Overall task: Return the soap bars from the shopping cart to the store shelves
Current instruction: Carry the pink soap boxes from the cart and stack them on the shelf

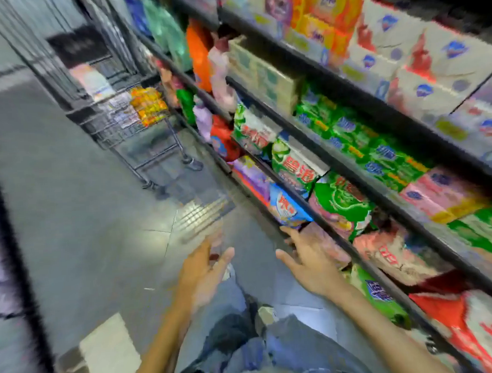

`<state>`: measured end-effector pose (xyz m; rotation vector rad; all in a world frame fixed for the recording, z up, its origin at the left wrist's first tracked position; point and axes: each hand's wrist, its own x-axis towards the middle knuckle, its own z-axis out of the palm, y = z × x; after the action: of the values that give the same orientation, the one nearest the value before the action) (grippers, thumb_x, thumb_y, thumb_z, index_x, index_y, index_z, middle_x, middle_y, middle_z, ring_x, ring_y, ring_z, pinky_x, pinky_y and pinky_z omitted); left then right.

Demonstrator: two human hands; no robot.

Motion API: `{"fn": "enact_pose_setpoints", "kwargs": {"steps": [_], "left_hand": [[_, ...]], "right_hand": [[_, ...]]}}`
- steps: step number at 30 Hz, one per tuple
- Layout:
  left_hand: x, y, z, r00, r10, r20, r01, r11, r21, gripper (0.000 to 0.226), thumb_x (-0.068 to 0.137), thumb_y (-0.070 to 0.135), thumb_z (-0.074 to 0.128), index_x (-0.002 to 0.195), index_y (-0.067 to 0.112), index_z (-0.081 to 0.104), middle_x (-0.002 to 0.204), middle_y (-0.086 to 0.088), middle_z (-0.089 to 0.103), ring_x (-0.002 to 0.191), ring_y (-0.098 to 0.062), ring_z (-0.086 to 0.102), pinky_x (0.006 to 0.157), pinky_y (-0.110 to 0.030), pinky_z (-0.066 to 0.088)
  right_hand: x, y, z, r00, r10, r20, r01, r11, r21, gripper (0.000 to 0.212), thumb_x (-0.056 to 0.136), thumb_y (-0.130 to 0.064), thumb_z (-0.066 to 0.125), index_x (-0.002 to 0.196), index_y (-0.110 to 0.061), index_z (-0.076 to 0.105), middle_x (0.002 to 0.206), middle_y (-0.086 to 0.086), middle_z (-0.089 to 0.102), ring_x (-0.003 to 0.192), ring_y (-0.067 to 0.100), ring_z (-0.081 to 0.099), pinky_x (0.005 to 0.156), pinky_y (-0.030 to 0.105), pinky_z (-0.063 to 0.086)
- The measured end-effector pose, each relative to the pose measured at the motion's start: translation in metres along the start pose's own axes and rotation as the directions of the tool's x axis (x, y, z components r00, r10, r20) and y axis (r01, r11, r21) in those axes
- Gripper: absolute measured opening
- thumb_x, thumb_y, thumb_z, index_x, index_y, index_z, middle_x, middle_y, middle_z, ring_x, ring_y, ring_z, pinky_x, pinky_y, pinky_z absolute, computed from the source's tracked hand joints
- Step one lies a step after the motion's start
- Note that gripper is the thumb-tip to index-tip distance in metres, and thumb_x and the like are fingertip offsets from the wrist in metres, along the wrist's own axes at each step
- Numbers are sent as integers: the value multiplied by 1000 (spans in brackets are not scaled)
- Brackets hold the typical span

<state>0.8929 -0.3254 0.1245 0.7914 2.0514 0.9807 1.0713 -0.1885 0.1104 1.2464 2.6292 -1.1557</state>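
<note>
Open floor (78, 212) ahead, packed shelves (357, 95) close right, shopping cart (121, 118) beyond

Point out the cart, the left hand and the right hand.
cart (116, 127): head view, on the wire basket's side.
left hand (199, 270): head view, middle of the hand.
right hand (310, 258): head view, middle of the hand.

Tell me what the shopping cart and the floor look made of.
Shopping cart: dark metal wire, probably coated, judging by its thin crossing rods. Floor: grey tile, fairly glossy, given the seams and the light glare, though blur hides detail.
</note>
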Motion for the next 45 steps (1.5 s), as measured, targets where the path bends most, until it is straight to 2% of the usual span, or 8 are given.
{"fn": "enact_pose_setpoints", "kwargs": {"steps": [3, 8, 16, 23, 26, 32, 37, 45], "left_hand": [[-18, -33, -30, 988, -97, -120, 94, 995, -32, 50, 88, 49, 53, 132, 25, 47, 124, 4, 58, 101, -8, 56, 85, -16, 41], [-31, -82, -84, 926, -254, -279, 235, 967, -102, 44, 94, 34, 50, 135, 22, 45, 131, -1, 55, 104, -11, 51, 89, -24, 38], [-18, -157, -207, 819, -457, -348, 406, 889, -211, 38, 91, 39, 53, 127, 28, 50, 122, 2, 61, 105, -18, 60, 95, -34, 46], [48, -186, -315, 847, -395, -356, 369, 919, -141, 43, 92, 36, 53, 132, 22, 48, 124, -2, 60, 101, -13, 57, 87, -23, 42], [89, -191, -356, 866, -354, -353, 337, 935, -111, 43, 93, 36, 51, 133, 20, 47, 128, -3, 58, 104, -15, 57, 88, -23, 41], [169, -208, -432, 885, -331, -328, 296, 943, -151, 44, 93, 36, 51, 134, 22, 46, 128, -2, 57, 105, -15, 56, 88, -22, 41], [209, -222, -500, 834, -418, -360, 348, 905, -243, 42, 93, 34, 53, 133, 21, 48, 124, -1, 59, 102, -11, 55, 87, -19, 39], [250, -258, -593, 700, -535, -473, 401, 843, -359, 38, 93, 26, 54, 130, 18, 50, 113, 1, 58, 95, -7, 54, 72, -4, 36]], "right_hand": [[23, -32, 24, 994, -65, 90, 64, 998, 15, 66, 86, -56, 46, 142, -23, 35, 120, 4, 60, 108, 24, 58, 90, 34, 45], [75, -94, 66, 956, -189, 226, 206, 977, -53, 55, 93, -45, 49, 141, -24, 36, 125, -2, 57, 105, 23, 58, 88, 34, 46], [165, -224, 147, 902, -265, 342, 288, 957, -19, 53, 93, -40, 51, 142, -25, 37, 123, 2, 57, 95, 19, 57, 85, 32, 46], [223, -303, 186, 880, -257, 399, 277, 961, 10, 51, 95, -39, 48, 142, -25, 36, 126, 2, 55, 103, 20, 57, 89, 38, 48], [249, -323, 196, 894, -226, 386, 234, 972, 27, 49, 94, -39, 49, 140, -23, 39, 121, -2, 55, 105, 18, 57, 87, 31, 46], [335, -375, 229, 907, -187, 377, 203, 979, -1, 50, 93, -42, 49, 140, -26, 38, 123, -2, 55, 95, 17, 59, 88, 41, 48], [423, -454, 249, 881, -238, 408, 269, 963, -18, 51, 94, -40, 50, 140, -23, 37, 123, 0, 57, 88, 17, 60, 84, 34, 47], [540, -573, 291, 772, -347, 533, 438, 898, -51, 52, 94, -43, 48, 141, -26, 35, 125, -1, 57, 90, 15, 59, 86, 40, 48]]}}
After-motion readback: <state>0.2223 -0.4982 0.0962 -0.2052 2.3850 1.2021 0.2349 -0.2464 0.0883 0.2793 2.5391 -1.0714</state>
